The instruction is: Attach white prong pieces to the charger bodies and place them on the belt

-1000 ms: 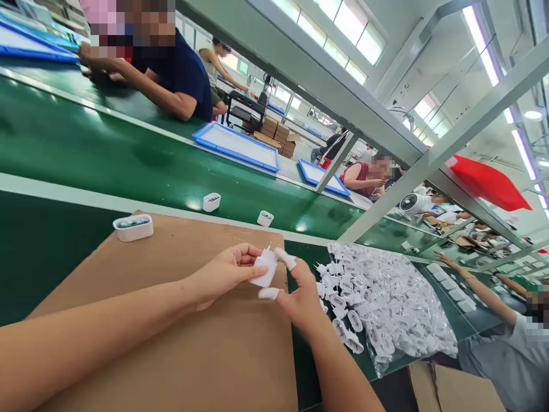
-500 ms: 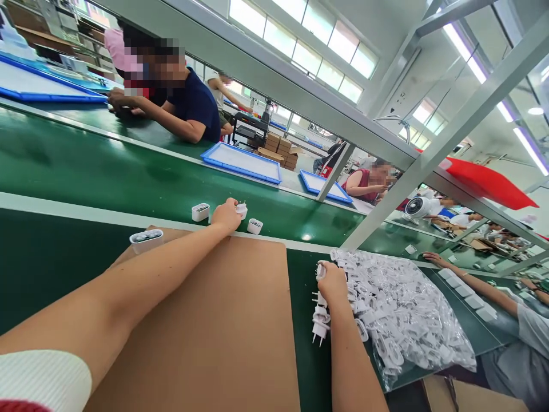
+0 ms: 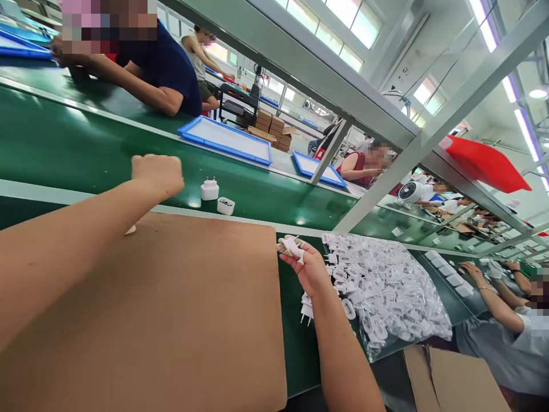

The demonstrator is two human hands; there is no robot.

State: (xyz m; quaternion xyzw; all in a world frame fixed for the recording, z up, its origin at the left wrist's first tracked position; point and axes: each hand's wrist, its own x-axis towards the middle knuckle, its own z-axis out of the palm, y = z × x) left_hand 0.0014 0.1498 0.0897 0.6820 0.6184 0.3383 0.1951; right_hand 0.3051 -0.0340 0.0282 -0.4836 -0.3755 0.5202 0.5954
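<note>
My left hand (image 3: 158, 176) is over the green belt, its back to me and fingers curled down out of sight. It looks closed, but what it holds, if anything, is hidden. To its right, a white charger (image 3: 210, 190) stands with two pins up, beside an open white charger housing (image 3: 226, 206) with parts inside. My right hand (image 3: 307, 266) is turned palm up near the cardboard's right edge, its fingers closed on a small white plug piece (image 3: 293, 248). More white plug pieces (image 3: 307, 306) with metal pins lie beneath that wrist.
A cardboard sheet (image 3: 193, 309) covers the bench before me. On the right sits a clear bag of white plug parts (image 3: 394, 292), beyond it a row of white blocks (image 3: 448, 273) and a co-worker's hand (image 3: 474, 273). A metal post (image 3: 377, 177) slants across. Blue-rimmed trays (image 3: 227, 140) lie behind the belt.
My left hand has moved left, away from the charger, which now stands alone. My right hand has lifted from the pile and turned palm up with the plug piece. The view has shifted.
</note>
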